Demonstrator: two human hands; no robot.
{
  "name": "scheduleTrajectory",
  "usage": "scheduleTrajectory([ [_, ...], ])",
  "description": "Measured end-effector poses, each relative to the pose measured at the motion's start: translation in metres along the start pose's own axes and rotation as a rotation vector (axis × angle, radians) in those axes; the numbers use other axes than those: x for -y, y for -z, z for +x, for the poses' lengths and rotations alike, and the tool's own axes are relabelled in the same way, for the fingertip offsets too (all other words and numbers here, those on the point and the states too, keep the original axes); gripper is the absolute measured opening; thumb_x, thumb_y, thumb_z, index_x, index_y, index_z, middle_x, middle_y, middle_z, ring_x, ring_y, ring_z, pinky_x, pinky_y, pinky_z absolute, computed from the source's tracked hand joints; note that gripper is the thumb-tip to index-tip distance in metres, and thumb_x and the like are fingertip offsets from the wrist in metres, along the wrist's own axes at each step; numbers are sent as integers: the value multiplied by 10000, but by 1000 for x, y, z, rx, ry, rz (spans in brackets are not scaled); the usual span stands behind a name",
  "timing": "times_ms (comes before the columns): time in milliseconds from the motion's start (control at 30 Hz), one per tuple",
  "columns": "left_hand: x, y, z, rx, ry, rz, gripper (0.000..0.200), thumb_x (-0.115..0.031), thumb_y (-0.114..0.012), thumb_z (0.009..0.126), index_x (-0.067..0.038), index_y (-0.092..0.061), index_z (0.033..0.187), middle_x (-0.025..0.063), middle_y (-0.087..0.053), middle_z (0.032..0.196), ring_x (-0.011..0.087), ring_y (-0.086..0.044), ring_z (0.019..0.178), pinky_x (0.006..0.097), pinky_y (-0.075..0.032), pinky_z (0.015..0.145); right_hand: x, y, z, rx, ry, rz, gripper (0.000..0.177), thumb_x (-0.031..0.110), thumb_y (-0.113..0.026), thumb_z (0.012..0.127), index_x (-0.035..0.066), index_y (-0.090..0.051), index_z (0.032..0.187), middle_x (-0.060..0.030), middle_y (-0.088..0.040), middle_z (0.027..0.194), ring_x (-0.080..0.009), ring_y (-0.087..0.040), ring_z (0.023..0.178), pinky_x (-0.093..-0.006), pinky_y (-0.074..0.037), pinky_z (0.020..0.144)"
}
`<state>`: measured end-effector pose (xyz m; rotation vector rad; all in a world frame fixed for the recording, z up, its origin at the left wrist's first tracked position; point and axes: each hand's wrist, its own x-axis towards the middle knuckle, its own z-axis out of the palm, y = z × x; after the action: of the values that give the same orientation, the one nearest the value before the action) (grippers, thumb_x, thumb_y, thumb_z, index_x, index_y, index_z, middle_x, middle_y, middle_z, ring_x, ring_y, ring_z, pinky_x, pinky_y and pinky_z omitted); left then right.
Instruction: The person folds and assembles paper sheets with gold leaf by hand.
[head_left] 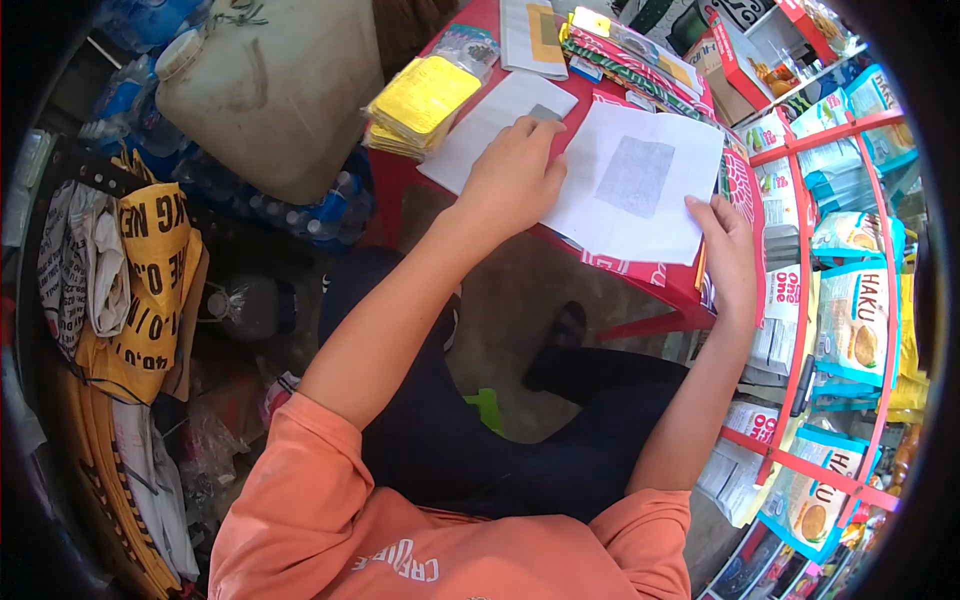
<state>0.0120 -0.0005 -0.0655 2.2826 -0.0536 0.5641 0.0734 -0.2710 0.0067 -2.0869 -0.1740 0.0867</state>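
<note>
Head view: centre-top of frame, a white sheet (640, 215) with a grey printed patch lies on the red table (655, 280). The left hand (515, 180) rests on its left edge with fingers bent; whether they pinch it, I cannot tell. The right hand (728, 255) pinches the sheet's right corner, thumb on top. At right, a red rack (800, 250) holds packets (855, 325) reading "HAKU" and "One One". A yellow sack (150, 250) at left shows "40.0".
</note>
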Motion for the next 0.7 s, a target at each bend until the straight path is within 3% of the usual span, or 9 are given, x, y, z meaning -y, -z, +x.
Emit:
scheduleTrajectory([
  [167,-23,-5,-6,114,-39,-27,431,-255,-634,989,-3,-577,1334,236,-619,1272,412,-576,1201,466,-453,1032,-32,23,-7,38,-15,-163,301,278,-693,971,-22,-676,946,-40,-667,830,-99,-571,775,-281,-457,743],
  [300,-33,-21,-11,165,-116,7,444,-275,-624,1008,-3,-564,1354,238,-614,1301,401,-557,1245,461,-434,1069,-19,30,-13,18,-110,-233,379,349,-678,988,-30,-678,967,-40,-666,825,-113,-578,785,-291,-461,767],
  [500,-46,-23,-13,220,-127,-1,427,-264,-617,1012,-7,-565,1350,238,-614,1304,400,-551,1262,463,-424,1083,-7,15,-20,-110,23,-110,526,464,-603,1032,-43,-679,1151,-91,-695,971,-160,-623,937,-303,-465,921],
  [533,-46,-23,-13,219,-126,1,421,-260,-613,1014,-7,-567,1347,236,-616,1300,399,-552,1261,463,-425,1081,-13,15,-17,-30,65,-28,525,450,-560,1058,-45,-665,1196,-117,-715,1074,-182,-645,1033,-308,-453,975],
  [700,-41,-18,-10,187,-91,28,369,-232,-589,1026,-4,-589,1317,222,-634,1265,396,-569,1232,454,-441,1050,-7,-5,-20,62,160,30,476,414,-530,1073,-21,-670,1206,-142,-730,1136,-211,-671,1098,-325,-469,988],
])
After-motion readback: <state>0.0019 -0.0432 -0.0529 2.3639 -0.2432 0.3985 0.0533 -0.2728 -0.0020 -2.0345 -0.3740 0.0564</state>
